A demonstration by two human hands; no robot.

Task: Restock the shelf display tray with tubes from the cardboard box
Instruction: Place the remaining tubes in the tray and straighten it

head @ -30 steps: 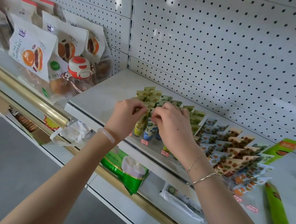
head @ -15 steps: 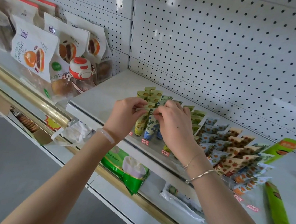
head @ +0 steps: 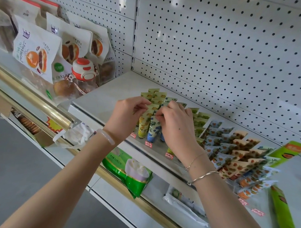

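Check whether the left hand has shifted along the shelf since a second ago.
No. The left hand stays pinching the front yellow tube, above the same red price tag.

On the shelf (head: 106,98), tubes (head: 235,147) stand in rows, snack bags (head: 35,53) left, pegboard (head: 227,47) behind.

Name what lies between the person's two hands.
Head view: the yellow tube and blue tube, tops pinched, stand between left hand and right hand.

a white pegboard wall (head: 227,47) rises behind the right hand (head: 177,129); a grey floor (head: 2,154) lies below the left hand (head: 127,117), a brass rail (head: 36,100) to its left.
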